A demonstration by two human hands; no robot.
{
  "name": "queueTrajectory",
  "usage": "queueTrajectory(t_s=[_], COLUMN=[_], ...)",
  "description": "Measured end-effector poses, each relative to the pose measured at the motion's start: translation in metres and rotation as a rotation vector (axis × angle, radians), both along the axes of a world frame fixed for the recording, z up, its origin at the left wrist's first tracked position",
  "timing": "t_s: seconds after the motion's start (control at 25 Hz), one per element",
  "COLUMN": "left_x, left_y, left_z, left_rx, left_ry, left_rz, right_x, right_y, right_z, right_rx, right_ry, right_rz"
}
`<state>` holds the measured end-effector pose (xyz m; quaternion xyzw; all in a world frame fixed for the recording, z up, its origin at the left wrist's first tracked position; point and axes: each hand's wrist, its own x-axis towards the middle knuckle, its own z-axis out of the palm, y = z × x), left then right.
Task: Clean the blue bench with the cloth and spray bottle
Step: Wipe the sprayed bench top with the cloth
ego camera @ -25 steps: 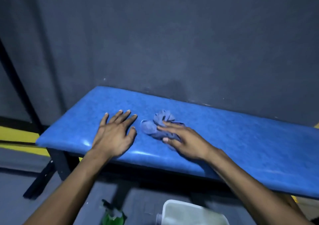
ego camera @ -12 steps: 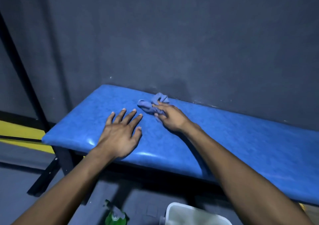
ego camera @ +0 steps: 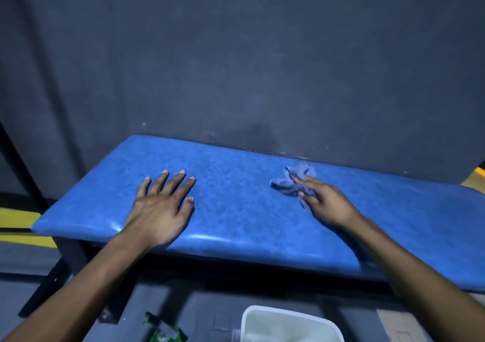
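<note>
The blue padded bench runs across the view against a dark wall. My left hand lies flat on its left part, fingers spread, holding nothing. My right hand presses a crumpled blue-grey cloth onto the bench near the back edge, right of centre, with the fingers over the cloth. The green spray bottle stands on the floor below the bench, only its top showing at the bottom edge.
A white plastic tub sits on the floor at the bottom, right of the bottle. The dark wall rises directly behind the bench. Black bench legs and yellow floor stripes are at the left.
My right hand has slid the cloth from the near middle to the back edge, then rightward along the bench. My left hand has stayed flat in about the same spot.
</note>
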<state>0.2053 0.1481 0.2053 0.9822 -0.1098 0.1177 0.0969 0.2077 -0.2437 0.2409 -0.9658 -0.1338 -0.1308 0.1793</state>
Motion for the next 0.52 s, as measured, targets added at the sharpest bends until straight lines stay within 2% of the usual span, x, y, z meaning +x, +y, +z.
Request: queueTrajectory(t_s=[0.08, 0.16, 0.28, 0.4, 0.52], left_x=[0.000, 0.001, 0.001, -0.001, -0.004], left_y=[-0.001, 0.001, 0.004, 0.003, 0.000], left_z=[0.000, -0.001, -0.003, -0.002, 0.002], left_rx=[-0.006, -0.006, 0.002, 0.005, -0.002], left_ry=[-0.006, -0.020, -0.041, -0.030, -0.016], left_rz=[0.000, 0.002, 0.009, 0.007, 0.005], right_x=[0.045, 0.068, 0.034, -0.037, -0.062], right_y=[0.022, 0.067, 0.109, 0.080, 0.018], right_z=[0.002, 0.000, -0.008, -0.007, -0.010], right_rx=[-0.007, 0.048, 0.073, 0.062, 0.048], right_ry=[-0.001, -0.003, 0.018, 0.026, 0.027], right_rz=[-0.117, -0.134, 0.089, 0.209, 0.130])
